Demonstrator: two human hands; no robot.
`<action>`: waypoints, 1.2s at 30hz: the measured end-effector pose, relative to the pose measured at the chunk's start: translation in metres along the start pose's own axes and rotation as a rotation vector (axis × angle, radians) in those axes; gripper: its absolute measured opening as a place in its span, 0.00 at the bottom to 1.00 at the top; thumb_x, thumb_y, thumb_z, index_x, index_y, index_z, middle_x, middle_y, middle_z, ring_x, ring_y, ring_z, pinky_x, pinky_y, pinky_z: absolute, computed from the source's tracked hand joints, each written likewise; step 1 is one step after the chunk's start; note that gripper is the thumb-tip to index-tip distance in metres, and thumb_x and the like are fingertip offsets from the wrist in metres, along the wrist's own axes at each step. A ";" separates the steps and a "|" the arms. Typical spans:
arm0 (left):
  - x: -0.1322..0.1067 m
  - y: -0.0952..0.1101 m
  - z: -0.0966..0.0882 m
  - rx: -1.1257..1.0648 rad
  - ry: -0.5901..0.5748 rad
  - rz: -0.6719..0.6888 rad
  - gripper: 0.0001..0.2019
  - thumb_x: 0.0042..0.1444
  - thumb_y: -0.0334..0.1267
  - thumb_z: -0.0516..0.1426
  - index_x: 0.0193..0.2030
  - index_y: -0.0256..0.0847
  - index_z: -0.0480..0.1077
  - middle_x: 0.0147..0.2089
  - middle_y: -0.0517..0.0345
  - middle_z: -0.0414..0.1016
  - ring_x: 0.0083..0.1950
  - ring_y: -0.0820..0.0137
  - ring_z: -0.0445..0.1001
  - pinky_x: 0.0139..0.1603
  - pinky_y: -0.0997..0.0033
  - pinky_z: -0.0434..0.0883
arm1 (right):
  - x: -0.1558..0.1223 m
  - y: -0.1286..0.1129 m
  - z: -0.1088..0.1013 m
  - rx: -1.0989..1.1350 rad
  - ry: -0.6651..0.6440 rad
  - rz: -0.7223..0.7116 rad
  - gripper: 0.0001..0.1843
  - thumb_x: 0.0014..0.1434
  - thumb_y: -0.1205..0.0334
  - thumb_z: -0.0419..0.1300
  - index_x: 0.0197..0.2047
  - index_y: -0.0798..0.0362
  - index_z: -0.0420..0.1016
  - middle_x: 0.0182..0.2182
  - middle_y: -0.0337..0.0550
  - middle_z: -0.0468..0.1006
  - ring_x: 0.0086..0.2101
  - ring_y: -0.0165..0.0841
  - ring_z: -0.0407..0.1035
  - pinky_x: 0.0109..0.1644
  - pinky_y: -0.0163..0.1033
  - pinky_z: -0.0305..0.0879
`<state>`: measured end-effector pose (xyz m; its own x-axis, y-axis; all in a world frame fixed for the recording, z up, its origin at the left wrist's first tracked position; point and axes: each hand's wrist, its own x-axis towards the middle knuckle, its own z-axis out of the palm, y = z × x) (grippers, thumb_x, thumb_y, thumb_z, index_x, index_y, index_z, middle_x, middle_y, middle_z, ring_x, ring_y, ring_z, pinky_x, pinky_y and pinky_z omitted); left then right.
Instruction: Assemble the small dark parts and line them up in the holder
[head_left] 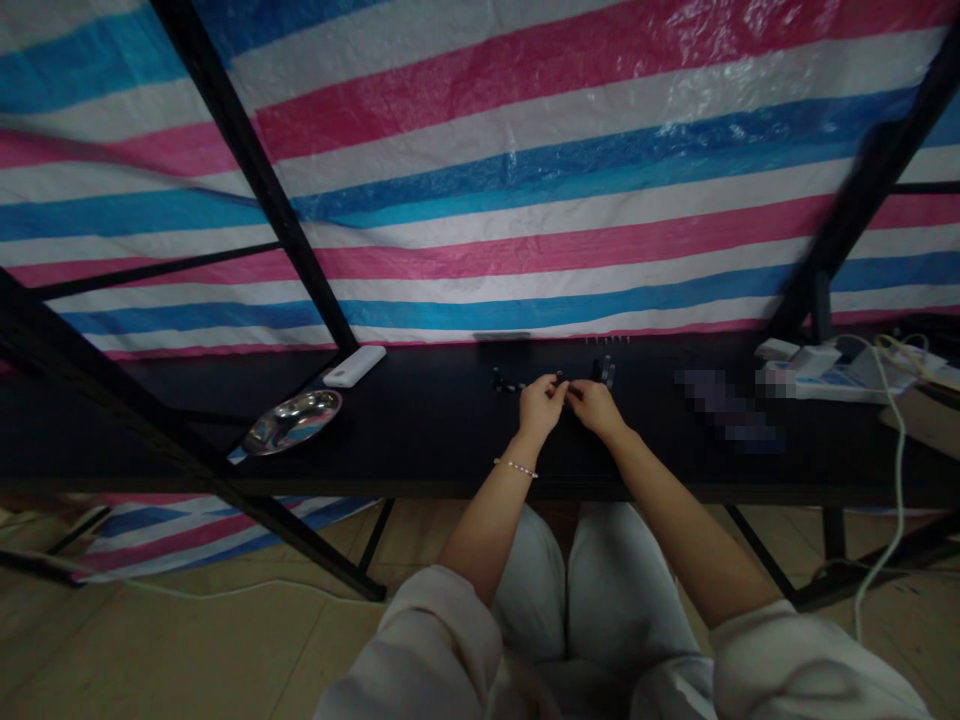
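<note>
A beaded bracelet (516, 467) is worn on the left wrist. The left hand (541, 408) and right hand (595, 406) are held close together above a black table (450, 465), their fingers (555, 392) pinched; any hold cannot be made out. Small black pieces (510, 383) lie just beside them. A steel dish (292, 422) and white power bank (354, 366) lie farther left, before a striped tarpaulin (525, 250).

Small glossy black pieces (508, 382) are lying in a loose row at ten o'clock from the person's fingertips (559, 384), on a black tabletop (420, 430), while slim dark pegs (606, 373) are standing upright at one o'clock, too small to identify exactly.
</note>
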<state>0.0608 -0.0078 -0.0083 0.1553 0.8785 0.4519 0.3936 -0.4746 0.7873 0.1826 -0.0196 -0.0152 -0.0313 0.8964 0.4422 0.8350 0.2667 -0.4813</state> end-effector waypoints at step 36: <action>0.004 -0.002 -0.004 -0.117 0.256 -0.106 0.08 0.53 0.41 0.52 0.31 0.37 0.64 0.25 0.62 0.67 0.27 0.77 0.68 0.29 0.79 0.64 | -0.004 0.000 -0.022 0.110 0.080 0.178 0.10 0.51 0.57 0.58 0.29 0.55 0.74 0.25 0.43 0.76 0.27 0.31 0.69 0.32 0.33 0.60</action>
<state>0.0565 -0.0033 -0.0065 -0.1204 0.8879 0.4439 0.2860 -0.3972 0.8720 0.1943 -0.0308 -0.0001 0.1588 0.9030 0.3992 0.7582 0.1475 -0.6351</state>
